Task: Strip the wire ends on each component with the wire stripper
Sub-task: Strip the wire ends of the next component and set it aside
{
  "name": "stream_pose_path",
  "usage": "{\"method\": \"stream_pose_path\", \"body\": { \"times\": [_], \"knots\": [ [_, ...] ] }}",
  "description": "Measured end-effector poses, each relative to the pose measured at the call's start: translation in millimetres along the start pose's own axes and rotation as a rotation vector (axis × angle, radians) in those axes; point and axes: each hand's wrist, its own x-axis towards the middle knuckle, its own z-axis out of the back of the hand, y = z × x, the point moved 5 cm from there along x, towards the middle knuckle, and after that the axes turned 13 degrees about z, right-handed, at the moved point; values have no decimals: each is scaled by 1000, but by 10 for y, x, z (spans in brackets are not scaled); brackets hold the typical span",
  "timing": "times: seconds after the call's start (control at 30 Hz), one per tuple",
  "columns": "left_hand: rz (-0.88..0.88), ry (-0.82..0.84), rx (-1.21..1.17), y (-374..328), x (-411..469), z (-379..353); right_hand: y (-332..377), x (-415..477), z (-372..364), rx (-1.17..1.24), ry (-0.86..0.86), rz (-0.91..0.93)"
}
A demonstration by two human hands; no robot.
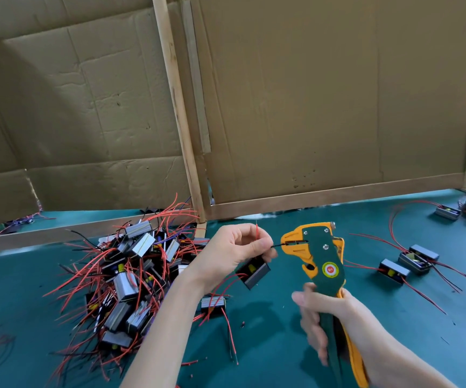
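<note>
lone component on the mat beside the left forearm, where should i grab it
Probably pinch the component across its two long sides, coming from above: it lies flat on the green mat, and its red wires trail off toward you, so they stay free for stripping.

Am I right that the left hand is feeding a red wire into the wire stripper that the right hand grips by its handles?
Not quite: the head view shows the left hand feeding a black wire, not a red one, into the wire stripper; the red wire sticks up from that hand. The right hand does grip the handles.
</note>
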Motion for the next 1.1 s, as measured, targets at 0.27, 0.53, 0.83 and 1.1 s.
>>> {"method": "stream_pose_path", "body": {
  "times": [0.27, 0.53, 0.83, 1.1],
  "knots": [
    [76, -144, 23, 279, 111, -26, -48, 100, 79, 310, 50, -88],
    [138, -253, 537, 359, 162, 71, -84, 126, 169, 318, 39, -121],
    [-70, -327, 304, 11, 27, 77, -81, 109, 132, 190, 124, -118],
    [-95, -246, 514, -203, -74, -6, -9, 88, 73, 186, 204, -91]
  ]
}}
